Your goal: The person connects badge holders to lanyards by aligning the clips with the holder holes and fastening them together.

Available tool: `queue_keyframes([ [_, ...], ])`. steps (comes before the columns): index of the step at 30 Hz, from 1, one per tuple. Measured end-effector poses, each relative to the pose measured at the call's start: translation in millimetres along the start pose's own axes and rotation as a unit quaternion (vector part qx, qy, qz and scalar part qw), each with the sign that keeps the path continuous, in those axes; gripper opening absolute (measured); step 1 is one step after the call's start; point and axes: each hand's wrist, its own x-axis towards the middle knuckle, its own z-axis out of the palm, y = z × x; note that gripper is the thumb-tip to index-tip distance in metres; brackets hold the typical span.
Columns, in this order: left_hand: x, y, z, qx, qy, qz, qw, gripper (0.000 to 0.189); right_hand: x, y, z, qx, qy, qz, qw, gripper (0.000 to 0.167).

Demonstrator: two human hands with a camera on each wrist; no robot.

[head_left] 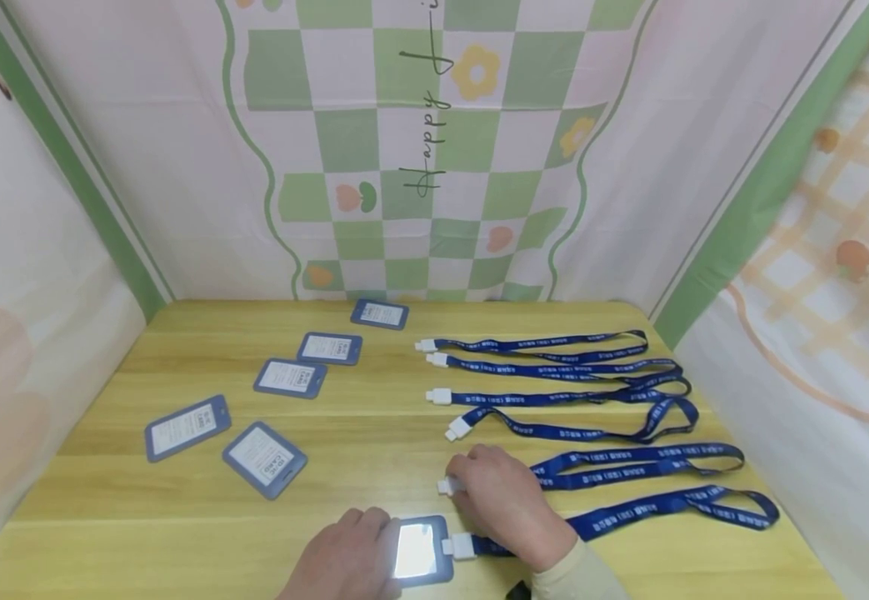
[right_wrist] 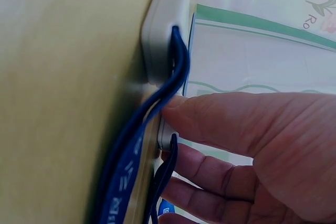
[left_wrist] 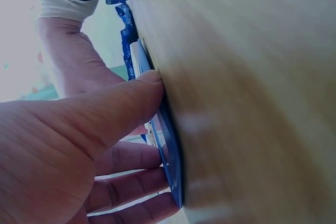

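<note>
My left hand (head_left: 346, 557) holds a blue ID badge holder (head_left: 417, 552) flat on the table near its front edge. In the left wrist view, the thumb (left_wrist: 149, 85) lies along one edge and the fingers at the opposite one. The nearest blue lanyard (head_left: 629, 515) joins this holder through its white clip (head_left: 462, 547). Farther back, my right hand (head_left: 511, 502) pinches the white clip (right_wrist: 167, 134) of a second lanyard (head_left: 599, 477) between thumb and fingers. Its strap runs to the right; the hand covers part of both lanyards.
Several more blue badge holders (head_left: 265, 460) lie scattered on the left of the wooden table (head_left: 374, 417). Several blue lanyards (head_left: 554, 398) with white clips stretch across the right side behind my right hand. Printed curtains (head_left: 202, 167) border the table at the back and sides.
</note>
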Motion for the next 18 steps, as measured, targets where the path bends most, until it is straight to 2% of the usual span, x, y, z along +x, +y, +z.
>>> queue_keyframes([
  [18,-0.8,1.0,2.6,0.018,0.012,0.012,0.9997,0.05,-0.3,2.4,3.0,0.003,0.003,-0.005,1.0,0.017],
])
